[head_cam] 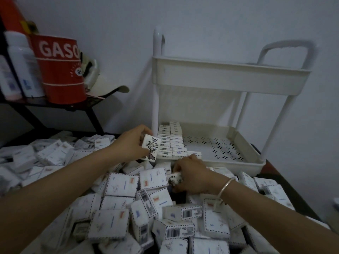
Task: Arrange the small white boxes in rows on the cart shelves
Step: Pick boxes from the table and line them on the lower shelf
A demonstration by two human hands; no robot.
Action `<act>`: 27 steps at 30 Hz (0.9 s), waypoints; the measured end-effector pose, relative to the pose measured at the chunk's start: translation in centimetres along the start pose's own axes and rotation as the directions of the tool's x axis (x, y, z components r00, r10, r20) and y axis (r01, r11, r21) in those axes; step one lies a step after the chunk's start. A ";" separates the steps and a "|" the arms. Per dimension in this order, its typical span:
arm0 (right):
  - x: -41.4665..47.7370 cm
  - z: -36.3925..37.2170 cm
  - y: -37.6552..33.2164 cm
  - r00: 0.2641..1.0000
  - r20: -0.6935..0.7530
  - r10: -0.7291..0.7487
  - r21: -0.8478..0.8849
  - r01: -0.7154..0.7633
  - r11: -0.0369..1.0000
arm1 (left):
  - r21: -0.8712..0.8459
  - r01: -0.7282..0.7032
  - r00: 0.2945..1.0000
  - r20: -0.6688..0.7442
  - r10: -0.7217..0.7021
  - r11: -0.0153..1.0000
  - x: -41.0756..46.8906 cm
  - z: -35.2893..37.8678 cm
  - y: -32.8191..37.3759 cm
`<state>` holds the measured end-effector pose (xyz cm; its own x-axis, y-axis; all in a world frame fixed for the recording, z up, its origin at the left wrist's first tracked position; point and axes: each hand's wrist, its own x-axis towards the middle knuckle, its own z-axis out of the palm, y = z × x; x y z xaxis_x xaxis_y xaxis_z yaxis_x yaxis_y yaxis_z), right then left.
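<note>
Left hand (131, 142) pinches rectangular printed cardboard box (150, 150) at its 3 o'clock; right hand (192, 174) grips speckled box (176, 179) at 9 o'clock.

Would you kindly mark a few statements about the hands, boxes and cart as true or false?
1. The left hand holds a cartoon box. True.
2. The lower shelf is full of boxes. False: rows fill only its left side.
3. The right hand holds nothing. False: it grips a second box in the pile.
4. A bracelet is on the right wrist. True.
5. The red can stands on the lower shelf. False: it stands on a dark rack at left.
</note>
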<state>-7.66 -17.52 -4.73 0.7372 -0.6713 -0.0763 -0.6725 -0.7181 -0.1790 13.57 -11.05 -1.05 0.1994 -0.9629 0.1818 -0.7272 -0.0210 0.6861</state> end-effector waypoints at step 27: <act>1.3 -5.3 6.3 0.940 -0.282 0.191 0.550 -0.004 0.835 | 0.045 -0.220 0.975 0.047 0.218 0.974 6.2 0.9 6.3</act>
<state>-11.31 -23.88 -0.80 0.5467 -0.8198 0.1705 -0.5290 -0.4960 -0.6886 9.57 -17.38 3.77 0.0052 -0.9559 0.2937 -0.7821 0.1792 0.5968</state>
